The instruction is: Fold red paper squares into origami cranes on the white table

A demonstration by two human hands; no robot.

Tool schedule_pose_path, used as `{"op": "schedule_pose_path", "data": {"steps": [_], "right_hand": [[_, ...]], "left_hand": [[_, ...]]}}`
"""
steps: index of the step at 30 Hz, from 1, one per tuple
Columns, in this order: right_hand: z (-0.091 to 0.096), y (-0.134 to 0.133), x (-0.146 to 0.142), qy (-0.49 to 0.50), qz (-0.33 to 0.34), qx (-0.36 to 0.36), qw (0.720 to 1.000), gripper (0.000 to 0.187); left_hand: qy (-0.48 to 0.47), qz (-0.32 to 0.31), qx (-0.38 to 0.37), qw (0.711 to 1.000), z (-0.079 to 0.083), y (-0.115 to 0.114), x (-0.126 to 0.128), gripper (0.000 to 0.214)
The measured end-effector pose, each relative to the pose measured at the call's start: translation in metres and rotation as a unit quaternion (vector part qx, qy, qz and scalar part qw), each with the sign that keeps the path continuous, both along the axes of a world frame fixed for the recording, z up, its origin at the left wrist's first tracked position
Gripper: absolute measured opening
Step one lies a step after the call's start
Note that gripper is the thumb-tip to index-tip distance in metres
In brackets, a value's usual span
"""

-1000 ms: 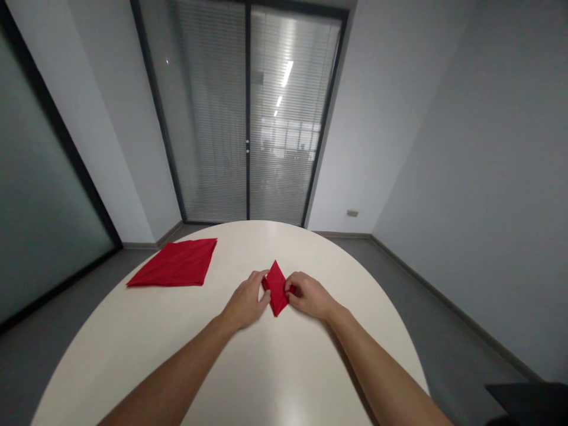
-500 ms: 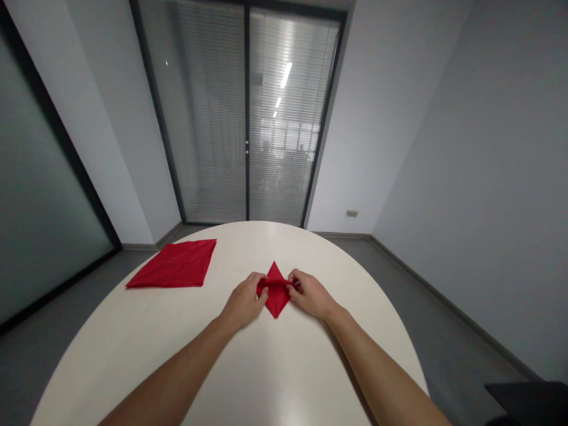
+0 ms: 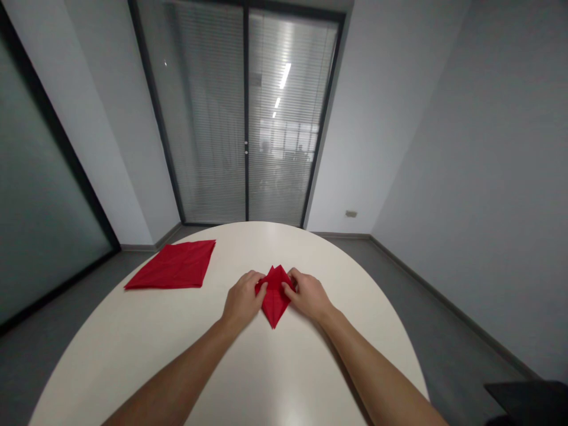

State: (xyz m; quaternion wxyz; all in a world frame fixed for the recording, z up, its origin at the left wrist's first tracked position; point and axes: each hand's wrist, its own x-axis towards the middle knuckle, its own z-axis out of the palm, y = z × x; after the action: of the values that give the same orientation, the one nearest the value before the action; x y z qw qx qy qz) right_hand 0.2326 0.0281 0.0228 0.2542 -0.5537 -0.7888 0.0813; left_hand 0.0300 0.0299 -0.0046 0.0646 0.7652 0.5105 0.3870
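Observation:
A small red folded cloth napkin (image 3: 274, 305) is held between my two hands near the middle of the table. Its lower end comes to a point toward me, and two small peaks show at its far end. My left hand (image 3: 244, 294) pinches its left side, with the thumb on the front face. On the right side, my right hand (image 3: 309, 294) grips it the same way, its thumb lying over the front. The fingertips behind the cloth are partly hidden.
A larger red cloth (image 3: 175, 266) lies flat at the table's left edge. The round white table (image 3: 284, 367) stands before a glass door (image 3: 217, 148) with blinds. A dark object (image 3: 532, 397), perhaps a chair, shows at the lower right.
The cloth's single far point has become two peaks, and its near point reaches slightly closer to me. Both hands keep their hold on its sides, with the right thumb a little higher and further in.

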Motion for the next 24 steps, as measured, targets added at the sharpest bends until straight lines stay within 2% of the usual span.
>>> {"op": "schedule_pose_path", "data": {"steps": [6, 9, 16, 20, 24], "right_hand": [[0.0005, -0.0011, -0.0069, 0.047, -0.011, 0.009, 0.999, 0.008], [-0.0002, -0.0022, -0.0096, 0.051, -0.019, -0.004, 0.999, 0.002], [-0.0037, -0.0021, -0.0102, 0.072, -0.041, -0.022, 0.996, 0.026], [-0.0035, -0.0005, -0.0100, 0.092, -0.051, -0.014, 0.994, 0.013], [-0.0038, 0.0032, -0.0081, 0.141, -0.053, -0.004, 0.989, 0.010]], "left_hand": [[-0.017, 0.009, -0.008, 1.000, 0.0025, -0.0036, 0.0045, 0.014], [-0.035, 0.010, -0.027, 0.999, 0.0032, -0.0034, 0.0053, 0.015], [-0.052, -0.008, -0.041, 0.998, 0.0035, -0.0047, 0.0072, 0.020], [-0.050, -0.041, -0.001, 0.998, 0.0044, -0.0066, 0.0071, 0.026], [-0.066, -0.069, 0.015, 0.995, 0.0029, -0.0065, 0.0074, 0.046]]}}
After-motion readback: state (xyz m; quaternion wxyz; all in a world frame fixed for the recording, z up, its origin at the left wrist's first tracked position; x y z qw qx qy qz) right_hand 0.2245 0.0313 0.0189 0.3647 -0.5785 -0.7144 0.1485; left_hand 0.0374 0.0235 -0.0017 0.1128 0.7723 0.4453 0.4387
